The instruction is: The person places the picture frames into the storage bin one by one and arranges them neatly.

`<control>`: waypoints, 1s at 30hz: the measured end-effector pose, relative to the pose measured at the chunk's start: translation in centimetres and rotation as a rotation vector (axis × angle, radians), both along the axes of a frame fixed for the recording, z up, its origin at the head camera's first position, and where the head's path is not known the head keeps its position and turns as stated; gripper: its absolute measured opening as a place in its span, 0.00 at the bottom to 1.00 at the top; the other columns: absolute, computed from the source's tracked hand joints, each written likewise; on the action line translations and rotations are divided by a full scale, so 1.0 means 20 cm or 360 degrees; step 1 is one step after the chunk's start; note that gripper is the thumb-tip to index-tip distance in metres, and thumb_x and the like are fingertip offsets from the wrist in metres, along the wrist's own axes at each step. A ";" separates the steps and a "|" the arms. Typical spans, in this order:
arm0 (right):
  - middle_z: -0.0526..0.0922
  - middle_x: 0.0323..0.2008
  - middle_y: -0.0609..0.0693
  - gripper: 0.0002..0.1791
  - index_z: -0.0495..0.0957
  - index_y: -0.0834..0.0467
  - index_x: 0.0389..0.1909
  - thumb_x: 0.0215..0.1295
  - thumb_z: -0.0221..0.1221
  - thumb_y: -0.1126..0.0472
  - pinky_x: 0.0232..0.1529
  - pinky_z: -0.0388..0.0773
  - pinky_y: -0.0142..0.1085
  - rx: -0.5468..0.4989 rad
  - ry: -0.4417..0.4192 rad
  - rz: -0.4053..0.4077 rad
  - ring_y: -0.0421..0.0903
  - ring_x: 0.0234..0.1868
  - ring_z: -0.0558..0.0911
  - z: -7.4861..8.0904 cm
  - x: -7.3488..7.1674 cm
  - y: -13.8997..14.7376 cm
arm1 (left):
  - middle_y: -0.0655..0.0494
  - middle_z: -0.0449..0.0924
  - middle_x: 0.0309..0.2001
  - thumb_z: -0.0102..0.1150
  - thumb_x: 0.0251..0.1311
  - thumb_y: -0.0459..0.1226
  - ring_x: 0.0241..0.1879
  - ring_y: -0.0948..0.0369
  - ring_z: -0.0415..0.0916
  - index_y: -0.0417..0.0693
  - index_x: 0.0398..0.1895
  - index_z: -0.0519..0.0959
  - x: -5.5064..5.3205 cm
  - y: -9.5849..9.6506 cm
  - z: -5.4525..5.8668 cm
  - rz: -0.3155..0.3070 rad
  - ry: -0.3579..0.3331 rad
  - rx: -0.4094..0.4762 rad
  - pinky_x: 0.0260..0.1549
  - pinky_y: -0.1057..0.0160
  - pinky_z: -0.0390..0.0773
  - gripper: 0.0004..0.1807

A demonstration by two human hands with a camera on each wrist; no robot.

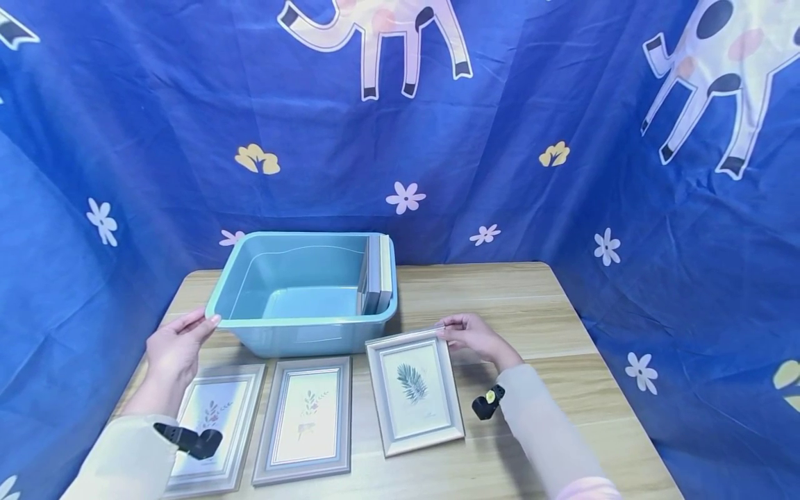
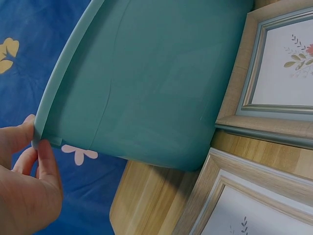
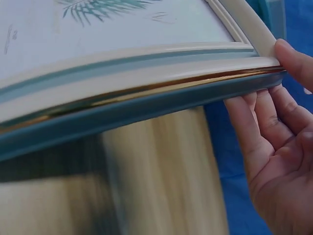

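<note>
Left frame (image 1: 240, 434), one, lying face up on the table (image 1: 581, 403), partly hidden behind the left wrist camera (image 1: 194, 440); liable to a knock should that wrist dip. Middle frame (image 1: 304, 418), one, face up just beside it; could be scuffed if the piece to its right swings across. Leaf frame (image 1: 414, 392), one, tilted, its upper end raised in front of the tub; whether its lower edge touches wood I cannot tell. Right hand (image 1: 476, 340), closed to a pinch on that frame's upper right corner, thumb above, fingers beneath; a hold at one corner only, so the weight could twist it loose. Left hand (image 1: 173, 351), thumb and fingertips nipping the rim at the near left corner; a hard pull there could skew the tub. Tub (image 1: 312, 339), blue, one, behind the frames. Upright pieces (image 1: 376, 274), inside along its right wall; likely to topple leftward if jolted. Curtain (image 1: 325, 153), patterned blue, at the back.
</note>
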State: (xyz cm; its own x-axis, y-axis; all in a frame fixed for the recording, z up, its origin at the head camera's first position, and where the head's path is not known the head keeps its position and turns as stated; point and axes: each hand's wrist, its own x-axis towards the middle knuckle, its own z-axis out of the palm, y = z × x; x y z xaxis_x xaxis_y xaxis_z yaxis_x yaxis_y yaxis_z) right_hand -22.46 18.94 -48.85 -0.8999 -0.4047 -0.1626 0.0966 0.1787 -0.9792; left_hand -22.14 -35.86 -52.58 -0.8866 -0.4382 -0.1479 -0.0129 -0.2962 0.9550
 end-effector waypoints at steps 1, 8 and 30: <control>0.82 0.35 0.49 0.19 0.73 0.75 0.50 0.62 0.61 0.66 0.41 0.84 0.44 0.0003 0.0020 0.0013 0.42 0.36 0.81 0.01 0.00 0.00 | 0.58 0.84 0.33 0.74 0.43 0.26 0.35 0.65 0.82 0.45 0.47 0.83 0.03 0.04 0.06 0.0010 -0.0032 0.0015 0.38 0.69 0.82 0.23; 0.82 0.35 0.50 0.18 0.74 0.76 0.49 0.62 0.61 0.68 0.39 0.85 0.43 0.0001 0.0162 0.0102 0.41 0.35 0.80 0.11 0.00 0.02 | 0.58 0.83 0.29 0.72 0.45 0.25 0.32 0.66 0.82 0.41 0.47 0.82 0.13 0.18 0.26 0.0021 -0.0012 0.0029 0.36 0.72 0.82 0.22; 0.79 0.33 0.52 0.18 0.71 0.77 0.50 0.61 0.60 0.71 0.35 0.85 0.37 -0.0195 0.0470 0.0128 0.41 0.31 0.79 0.52 -0.01 -0.09 | 0.66 0.82 0.32 0.73 0.47 0.29 0.35 0.71 0.80 0.45 0.56 0.77 0.07 0.10 0.16 -0.0009 -0.0109 -0.0118 0.40 0.74 0.80 0.29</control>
